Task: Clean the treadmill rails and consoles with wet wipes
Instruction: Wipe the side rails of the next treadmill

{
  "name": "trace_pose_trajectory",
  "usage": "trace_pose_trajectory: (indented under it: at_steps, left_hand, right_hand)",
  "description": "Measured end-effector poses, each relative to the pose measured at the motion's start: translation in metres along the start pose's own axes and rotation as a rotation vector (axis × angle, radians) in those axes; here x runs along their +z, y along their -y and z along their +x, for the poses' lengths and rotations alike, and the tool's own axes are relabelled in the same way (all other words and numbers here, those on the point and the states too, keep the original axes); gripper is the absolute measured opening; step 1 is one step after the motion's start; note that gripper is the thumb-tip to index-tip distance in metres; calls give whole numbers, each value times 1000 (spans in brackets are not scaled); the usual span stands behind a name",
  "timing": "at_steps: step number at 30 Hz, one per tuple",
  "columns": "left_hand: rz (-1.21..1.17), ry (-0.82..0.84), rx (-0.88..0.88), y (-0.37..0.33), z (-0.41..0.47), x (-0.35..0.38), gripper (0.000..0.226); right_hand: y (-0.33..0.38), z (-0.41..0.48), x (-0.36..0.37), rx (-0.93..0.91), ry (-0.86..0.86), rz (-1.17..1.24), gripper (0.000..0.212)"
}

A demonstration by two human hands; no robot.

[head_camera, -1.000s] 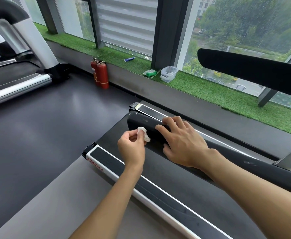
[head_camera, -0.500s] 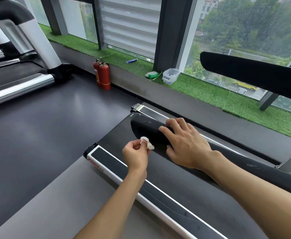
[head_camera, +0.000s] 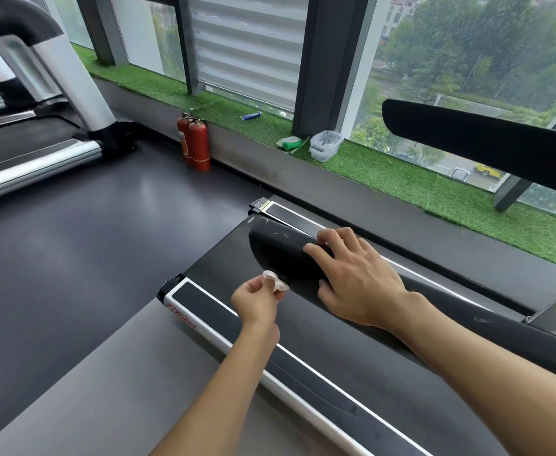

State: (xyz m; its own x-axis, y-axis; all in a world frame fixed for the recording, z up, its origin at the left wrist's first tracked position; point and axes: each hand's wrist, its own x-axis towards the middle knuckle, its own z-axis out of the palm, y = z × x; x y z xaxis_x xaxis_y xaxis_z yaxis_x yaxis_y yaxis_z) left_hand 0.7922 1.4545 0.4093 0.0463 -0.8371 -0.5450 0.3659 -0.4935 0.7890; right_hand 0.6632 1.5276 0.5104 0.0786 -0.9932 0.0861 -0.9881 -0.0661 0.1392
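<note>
A black padded handrail [head_camera: 278, 253] of the treadmill runs from the middle of the view toward the lower right. My right hand [head_camera: 355, 279] rests over its top, fingers curled around the far side. My left hand [head_camera: 256, 301] pinches a small crumpled white wet wipe [head_camera: 275, 280] against the near lower edge of the rail's rounded end. Below the rail lie the dark belt [head_camera: 224, 258] and the near side rail [head_camera: 204, 311], white-edged with red lettering. The other black handrail [head_camera: 480, 143] crosses the upper right.
Two red fire extinguishers [head_camera: 195, 141] stand by the grass-covered window ledge [head_camera: 401, 179]. On the ledge sit a green wipe pack [head_camera: 289, 143], a clear plastic tub [head_camera: 325, 145] and a blue tube [head_camera: 251, 116]. A second treadmill [head_camera: 33, 133] stands at the left across dark floor.
My left hand has slid the wipe down from the side of the rail's end to its lower edge. My right hand keeps its hold on the rail.
</note>
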Motion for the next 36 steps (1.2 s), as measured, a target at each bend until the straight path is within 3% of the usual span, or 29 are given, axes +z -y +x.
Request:
trace_pose_trajectory:
  at_steps: [6, 14, 22, 26, 36]
  left_hand:
    - [62, 19, 262, -14, -2, 1, 8]
    - [188, -19, 445, -39, 16, 4, 8]
    - [142, -57, 290, -45, 26, 1, 10]
    - [90, -17, 103, -35, 30, -3, 7]
    - [115, 74, -49, -12, 13, -7, 8]
  right_hand:
    - [-1, 1, 0, -3, -7, 0, 54]
    - [0, 0, 1, -8, -11, -6, 54]
    - [0, -1, 2, -12, -24, -18, 54]
    - [0, -1, 1, -13, -28, -31, 55]
    - [0, 0, 5, 0, -40, -27, 55]
